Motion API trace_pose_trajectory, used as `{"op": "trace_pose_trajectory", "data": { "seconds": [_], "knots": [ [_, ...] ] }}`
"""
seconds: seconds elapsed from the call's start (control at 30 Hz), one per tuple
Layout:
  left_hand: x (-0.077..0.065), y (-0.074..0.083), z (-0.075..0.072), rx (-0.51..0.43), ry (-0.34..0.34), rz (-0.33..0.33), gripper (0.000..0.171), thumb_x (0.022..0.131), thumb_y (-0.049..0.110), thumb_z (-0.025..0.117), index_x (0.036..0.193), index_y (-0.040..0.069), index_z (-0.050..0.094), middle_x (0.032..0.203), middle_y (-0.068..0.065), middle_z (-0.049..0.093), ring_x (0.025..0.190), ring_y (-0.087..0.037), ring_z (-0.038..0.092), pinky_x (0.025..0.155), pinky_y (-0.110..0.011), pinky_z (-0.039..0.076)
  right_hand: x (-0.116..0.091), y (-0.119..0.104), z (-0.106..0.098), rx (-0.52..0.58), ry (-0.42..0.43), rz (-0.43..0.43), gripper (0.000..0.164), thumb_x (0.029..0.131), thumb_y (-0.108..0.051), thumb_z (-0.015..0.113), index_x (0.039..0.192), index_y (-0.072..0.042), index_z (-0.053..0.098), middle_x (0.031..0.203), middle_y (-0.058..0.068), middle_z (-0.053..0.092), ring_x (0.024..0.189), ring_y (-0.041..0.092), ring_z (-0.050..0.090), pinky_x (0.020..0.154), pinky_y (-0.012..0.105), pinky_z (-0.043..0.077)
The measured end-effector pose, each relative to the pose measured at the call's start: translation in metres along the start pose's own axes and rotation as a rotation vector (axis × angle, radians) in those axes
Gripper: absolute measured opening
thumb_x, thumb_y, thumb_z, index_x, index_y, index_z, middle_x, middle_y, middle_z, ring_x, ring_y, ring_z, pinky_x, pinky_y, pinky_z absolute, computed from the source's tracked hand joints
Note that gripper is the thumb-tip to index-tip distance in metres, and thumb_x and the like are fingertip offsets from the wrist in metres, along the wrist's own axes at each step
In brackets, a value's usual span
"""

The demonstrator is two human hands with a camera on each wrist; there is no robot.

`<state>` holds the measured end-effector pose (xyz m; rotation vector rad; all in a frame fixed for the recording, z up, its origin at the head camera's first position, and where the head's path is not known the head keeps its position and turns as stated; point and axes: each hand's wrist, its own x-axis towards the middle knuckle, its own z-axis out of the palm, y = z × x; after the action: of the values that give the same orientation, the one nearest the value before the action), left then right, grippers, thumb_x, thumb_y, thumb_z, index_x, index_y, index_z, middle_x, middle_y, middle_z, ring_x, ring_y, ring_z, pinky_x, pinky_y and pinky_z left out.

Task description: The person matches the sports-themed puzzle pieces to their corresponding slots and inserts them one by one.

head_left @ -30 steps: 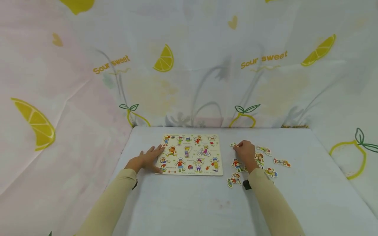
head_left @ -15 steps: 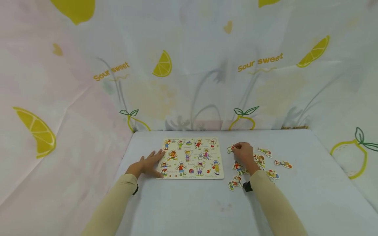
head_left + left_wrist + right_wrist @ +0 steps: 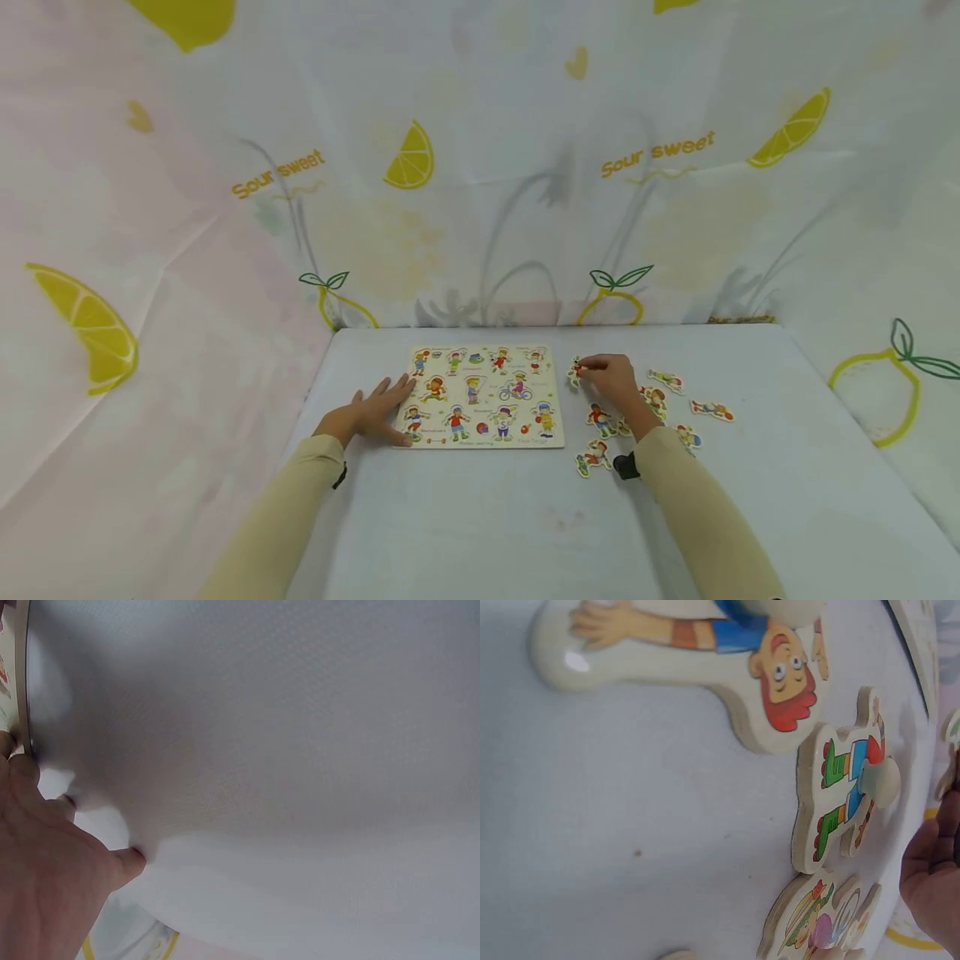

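Observation:
A flat puzzle board [image 3: 480, 417] printed with children at sports lies on the white table. My left hand [image 3: 375, 412], its fingers spread, rests along the board's left edge; the left wrist view shows this hand [image 3: 52, 862] beside the board's rim [image 3: 21, 682]. To the right of the board, my right hand [image 3: 611, 382] pinches a small figure puzzle piece [image 3: 574, 373]. In the right wrist view the right hand [image 3: 937, 870] and the held piece [image 3: 951, 746] are partly cut off at the frame's edge.
Around my right forearm lie several loose figure pieces, among them a roller skater [image 3: 601, 420], a skateboarder [image 3: 594, 457] and a piece farther right [image 3: 712, 410]. Round knobs [image 3: 881, 782] stand on some. A lemon-print cloth [image 3: 480, 208] hangs behind the table.
My right hand has moved slightly left toward the board, and the piece in its fingers has turned and now shows more fully. The left hand stays on the board's edge.

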<state>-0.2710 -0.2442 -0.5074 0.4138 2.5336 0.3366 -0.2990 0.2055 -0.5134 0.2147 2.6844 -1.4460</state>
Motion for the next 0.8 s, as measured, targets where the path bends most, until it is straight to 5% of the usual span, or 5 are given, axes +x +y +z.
{"op": "trace_pose_trajectory", "data": {
  "seconds": [0.5, 0.8],
  "knots": [
    [-0.003, 0.005, -0.004, -0.044, 0.033, 0.012, 0.121, 0.074, 0.055, 0.081, 0.161, 0.016, 0.006, 0.168, -0.01, -0.002, 0.153, -0.042, -0.006, 0.112, -0.076, -0.005, -0.005, -0.013, 0.01, 0.121, -0.027, -0.096, 0.026, 0.092, -0.012, 0.069, 0.115, 0.002, 0.07, 0.11, 0.02, 0.07, 0.096, 0.026, 0.065, 0.076, 0.03, 0.054],
    [0.005, -0.005, 0.008, -0.031, 0.024, -0.017, 0.123, 0.074, 0.062, 0.078, 0.16, 0.024, 0.0, 0.168, -0.002, -0.009, 0.154, -0.034, -0.012, 0.114, -0.071, -0.008, 0.004, -0.023, 0.026, 0.073, -0.09, -0.107, 0.02, 0.092, -0.008, 0.067, 0.109, 0.0, 0.075, 0.112, 0.018, 0.072, 0.094, 0.023, 0.066, 0.073, 0.027, 0.051]
  ]
}}
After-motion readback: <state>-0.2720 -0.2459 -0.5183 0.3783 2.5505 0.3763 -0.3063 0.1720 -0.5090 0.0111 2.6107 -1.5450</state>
